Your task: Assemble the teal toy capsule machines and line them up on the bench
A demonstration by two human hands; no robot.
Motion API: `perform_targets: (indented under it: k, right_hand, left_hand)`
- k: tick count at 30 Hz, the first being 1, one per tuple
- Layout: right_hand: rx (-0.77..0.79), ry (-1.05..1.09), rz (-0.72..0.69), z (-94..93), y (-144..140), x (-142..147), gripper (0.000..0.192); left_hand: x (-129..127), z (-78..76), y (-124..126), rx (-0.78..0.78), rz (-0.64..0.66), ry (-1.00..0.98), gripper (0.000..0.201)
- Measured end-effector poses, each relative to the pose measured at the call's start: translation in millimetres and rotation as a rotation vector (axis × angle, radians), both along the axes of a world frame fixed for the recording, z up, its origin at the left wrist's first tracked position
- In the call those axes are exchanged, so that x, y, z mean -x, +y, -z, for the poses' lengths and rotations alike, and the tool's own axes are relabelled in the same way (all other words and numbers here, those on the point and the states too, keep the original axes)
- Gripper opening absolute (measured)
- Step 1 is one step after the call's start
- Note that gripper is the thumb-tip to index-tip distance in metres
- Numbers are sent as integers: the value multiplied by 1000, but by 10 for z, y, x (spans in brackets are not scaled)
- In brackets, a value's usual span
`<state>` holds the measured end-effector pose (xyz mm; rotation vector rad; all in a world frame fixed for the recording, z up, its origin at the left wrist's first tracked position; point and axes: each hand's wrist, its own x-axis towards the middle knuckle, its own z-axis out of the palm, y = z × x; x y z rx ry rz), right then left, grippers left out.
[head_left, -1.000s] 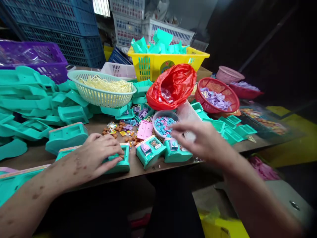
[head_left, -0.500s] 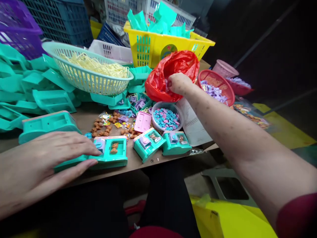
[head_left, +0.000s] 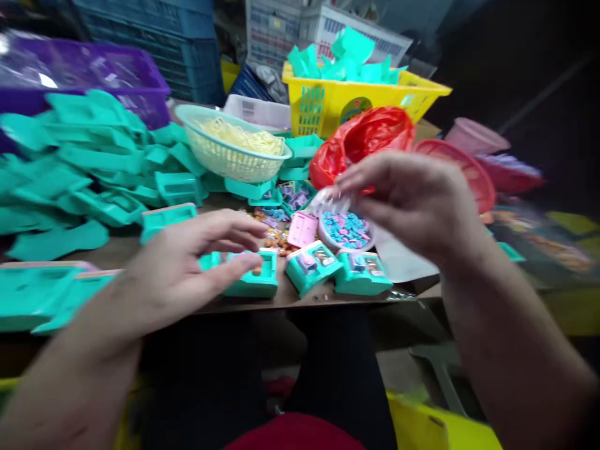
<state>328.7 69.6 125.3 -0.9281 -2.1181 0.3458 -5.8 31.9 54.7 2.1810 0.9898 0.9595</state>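
Hands sit low in the frame: the left hand (head_left: 187, 275), fingers spread and holding nothing, hovers over a teal toy (head_left: 250, 281) at the table edge (head_left: 281, 303); the right hand (head_left: 412, 203), centre right, pinches a small clear packet (head_left: 328, 201) between thumb and fingertips (blurred, contents unclear). Two more teal toys (head_left: 337, 272) stand just right of the first. Behind them, a bowl of blue bits (head_left: 344, 228), then a red bag (head_left: 360, 140), a cream basket (head_left: 234, 150) and, furthest back, a yellow basket (head_left: 356, 103)

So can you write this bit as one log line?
left hand: open, over teal toy | right hand: pinching small clear piece | red bag behind
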Motion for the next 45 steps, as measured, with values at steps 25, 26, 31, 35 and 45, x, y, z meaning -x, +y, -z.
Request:
perform_targets:
  k: [25,26,31,35,45]
  right_hand:
    - [959,856,-7,1672,-975,831,37]
    - [997,867,-12,1677,-963,836,38]
    - [1098,870,-69,1742,-963,908,41]
    - [1112,923,-94,1793,-1004,1007,42]
    - [1098,1067,-149,1732,-974,1044,71]
  left_hand:
    - [-295,458,-348,-137,18,280,66]
    - [-292,447,-377,-110,28,309,69]
    - [-133,350,-492,25,157,447,66]
    - [-24,390,-474,3,195,439,48]
    - [7,494,-305,-179,221,468,51]
